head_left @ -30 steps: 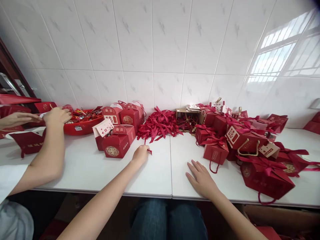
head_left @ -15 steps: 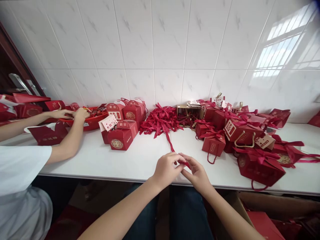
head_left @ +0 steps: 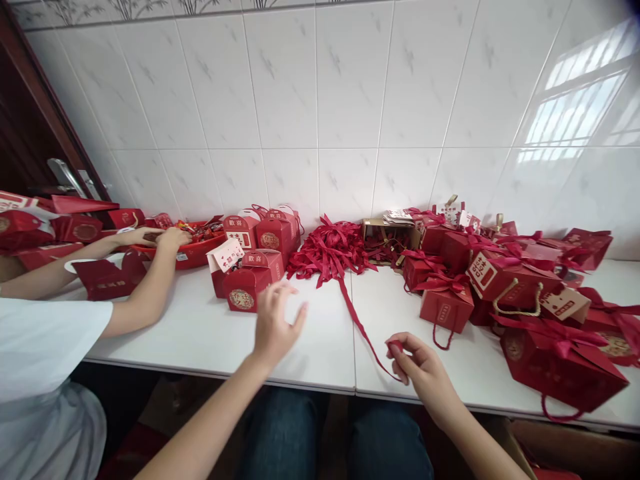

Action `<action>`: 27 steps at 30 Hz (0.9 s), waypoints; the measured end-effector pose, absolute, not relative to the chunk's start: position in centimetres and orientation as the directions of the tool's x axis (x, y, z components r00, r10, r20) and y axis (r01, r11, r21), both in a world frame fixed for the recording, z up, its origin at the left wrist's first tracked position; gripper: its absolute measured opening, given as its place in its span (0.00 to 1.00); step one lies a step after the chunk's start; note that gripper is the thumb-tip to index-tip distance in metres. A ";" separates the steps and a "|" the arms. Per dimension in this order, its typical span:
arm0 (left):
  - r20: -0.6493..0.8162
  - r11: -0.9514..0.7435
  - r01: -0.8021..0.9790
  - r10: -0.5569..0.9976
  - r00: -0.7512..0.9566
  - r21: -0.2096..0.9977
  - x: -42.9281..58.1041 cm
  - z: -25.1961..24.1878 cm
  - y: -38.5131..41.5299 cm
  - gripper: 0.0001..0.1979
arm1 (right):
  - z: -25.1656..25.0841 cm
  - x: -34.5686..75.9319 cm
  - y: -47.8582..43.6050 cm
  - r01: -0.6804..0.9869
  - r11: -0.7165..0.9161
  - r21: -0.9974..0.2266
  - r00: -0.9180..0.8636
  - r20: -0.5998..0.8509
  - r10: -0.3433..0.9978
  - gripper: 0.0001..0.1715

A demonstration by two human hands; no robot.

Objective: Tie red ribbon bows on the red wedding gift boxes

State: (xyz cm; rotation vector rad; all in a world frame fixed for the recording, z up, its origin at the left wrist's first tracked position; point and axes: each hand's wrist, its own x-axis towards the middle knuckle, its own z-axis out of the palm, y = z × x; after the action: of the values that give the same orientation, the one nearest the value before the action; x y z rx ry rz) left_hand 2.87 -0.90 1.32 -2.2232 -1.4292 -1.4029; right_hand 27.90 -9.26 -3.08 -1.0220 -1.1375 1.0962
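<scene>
My right hand [head_left: 417, 367] pinches the end of a red ribbon [head_left: 356, 320] near the table's front edge. The strip trails back across the white table to a heap of red ribbons [head_left: 333, 250] by the wall. My left hand [head_left: 277, 320], fingers apart and with nothing in it, hovers just in front of a small red gift box [head_left: 247, 290] with a gold emblem. More upright red boxes [head_left: 273, 233] with handles stand behind that one. Part of the front box is hidden by my left hand.
On the right, several ribbon-tied red boxes [head_left: 560, 353] are piled up to the front edge. An open carton [head_left: 390, 237] stands by the wall. At left, a co-worker's hands [head_left: 173, 239] reach into a red basin [head_left: 200, 252] of wrapped pieces. A cardboard box [head_left: 550, 440] sits below the table.
My hands, together on the ribbon before, have parted. The left let go and moved left toward the boxes; the right moved right, keeping the ribbon. The view has shifted slightly.
</scene>
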 end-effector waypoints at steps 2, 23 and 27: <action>0.730 -0.232 0.913 0.676 -0.096 0.335 -0.3 1.6 2.2 0.22 | -4.2 29.0 -8.1 -0.203 0.137 -0.970 0.140 0.109 0.984 0.21; 0.180 -0.597 0.611 0.776 0.605 0.520 -0.1 3.9 -0.2 0.32 | -3.0 29.9 -7.4 -0.267 0.039 -0.963 0.070 0.020 0.997 0.19; 0.203 -0.658 0.508 0.700 0.685 0.555 3.2 4.5 -0.5 0.28 | 0.2 28.7 -8.2 -0.172 0.003 -0.985 -0.002 0.004 1.000 0.17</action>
State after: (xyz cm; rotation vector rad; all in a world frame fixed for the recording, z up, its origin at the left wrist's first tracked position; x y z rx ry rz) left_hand 3.25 -0.50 4.46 -3.2992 -1.2658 -0.7603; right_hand 28.71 -8.20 0.22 -1.0775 -1.0847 1.2849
